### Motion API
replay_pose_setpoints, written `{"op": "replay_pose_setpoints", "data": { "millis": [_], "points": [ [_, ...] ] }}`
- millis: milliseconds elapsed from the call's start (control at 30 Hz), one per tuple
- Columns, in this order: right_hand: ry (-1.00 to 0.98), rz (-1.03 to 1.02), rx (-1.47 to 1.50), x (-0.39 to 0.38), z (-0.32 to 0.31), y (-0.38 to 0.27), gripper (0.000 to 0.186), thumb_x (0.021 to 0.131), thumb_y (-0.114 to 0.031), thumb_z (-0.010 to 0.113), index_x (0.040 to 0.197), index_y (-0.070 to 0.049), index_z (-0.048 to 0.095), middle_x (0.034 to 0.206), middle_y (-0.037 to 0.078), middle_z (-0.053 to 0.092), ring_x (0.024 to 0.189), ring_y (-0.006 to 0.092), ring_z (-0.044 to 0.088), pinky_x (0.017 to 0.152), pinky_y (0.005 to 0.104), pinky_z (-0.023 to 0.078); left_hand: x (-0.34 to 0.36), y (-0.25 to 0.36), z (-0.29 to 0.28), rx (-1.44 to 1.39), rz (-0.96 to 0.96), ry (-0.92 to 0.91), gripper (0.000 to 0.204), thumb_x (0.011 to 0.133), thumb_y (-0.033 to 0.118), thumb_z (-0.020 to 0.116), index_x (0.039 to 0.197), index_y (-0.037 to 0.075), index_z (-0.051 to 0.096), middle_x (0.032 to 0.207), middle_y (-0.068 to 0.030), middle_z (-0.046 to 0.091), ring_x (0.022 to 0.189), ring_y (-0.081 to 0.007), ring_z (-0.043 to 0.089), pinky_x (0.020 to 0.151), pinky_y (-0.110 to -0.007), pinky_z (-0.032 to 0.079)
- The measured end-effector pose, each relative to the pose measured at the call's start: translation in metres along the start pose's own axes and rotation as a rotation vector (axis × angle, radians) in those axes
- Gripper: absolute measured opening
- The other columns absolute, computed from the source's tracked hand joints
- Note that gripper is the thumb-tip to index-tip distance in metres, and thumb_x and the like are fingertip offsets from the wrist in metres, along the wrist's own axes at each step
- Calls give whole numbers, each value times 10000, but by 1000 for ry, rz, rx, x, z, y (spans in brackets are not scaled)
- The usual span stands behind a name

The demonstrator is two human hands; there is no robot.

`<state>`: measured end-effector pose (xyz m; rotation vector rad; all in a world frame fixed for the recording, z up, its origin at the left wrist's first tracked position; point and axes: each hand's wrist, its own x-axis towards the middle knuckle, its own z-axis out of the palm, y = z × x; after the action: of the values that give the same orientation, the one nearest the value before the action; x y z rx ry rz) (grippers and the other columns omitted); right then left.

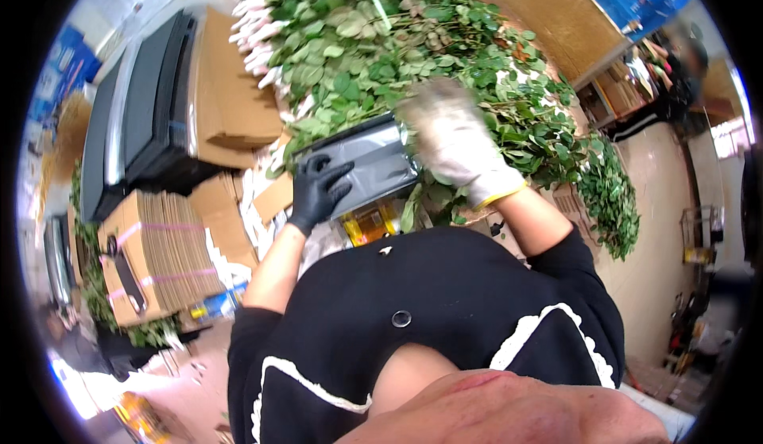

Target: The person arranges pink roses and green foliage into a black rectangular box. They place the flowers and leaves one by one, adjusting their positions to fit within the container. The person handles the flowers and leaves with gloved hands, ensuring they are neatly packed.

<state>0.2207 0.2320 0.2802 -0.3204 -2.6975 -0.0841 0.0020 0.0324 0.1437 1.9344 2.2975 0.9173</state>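
My left hand (322, 187), in a black glove, lies on a dark grey tray (373, 150) with a glossy clear surface, its fingers apart and some of them bent. My right hand (453, 138), in a thick whitish glove, is smeared by motion just right of the tray, over the stems; whether it holds anything is unclear. Behind both hands spreads a large pile of leafy cut stems (350, 55), with pale pink-and-white wrapped heads along its left side. A yellow package (370, 220) shows below the tray.
At left stand stacks of dark and brown cardboard sheets (230, 86) and a strapped bundle of flat cartons (167, 253). One person (683, 83) is by shelving at upper right, another (79, 341) at lower left. A tiled floor (652, 174) lies right of the table.
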Motion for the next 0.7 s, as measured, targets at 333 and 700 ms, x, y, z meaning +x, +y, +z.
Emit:
{"op": "replay_pose_setpoints", "data": {
  "millis": [333, 700],
  "points": [
    [-439, -54, 501, 78, 85, -106, 809, 592, -380, 814, 1273, -49, 528, 1077, 228, 651, 1053, 401, 606, 954, 432, 459, -26, -48, 41, -421, -154, 273, 231, 809, 137, 663, 1010, 26, 688, 1056, -159, 652, 1032, -369, 579, 914, -414, 457],
    [-404, 6, 267, 72, 128, -120, 335, 872, -436, 554, 995, -158, 696, 1157, 159, 618, 1110, 368, 557, 959, 579, 382, -177, -65, 88, 322, -726, 244, 580, 852, 426, 638, 1389, 246, 512, 1480, -145, 406, 1382, -408, 304, 1088, -676, 160]
  ]
}}
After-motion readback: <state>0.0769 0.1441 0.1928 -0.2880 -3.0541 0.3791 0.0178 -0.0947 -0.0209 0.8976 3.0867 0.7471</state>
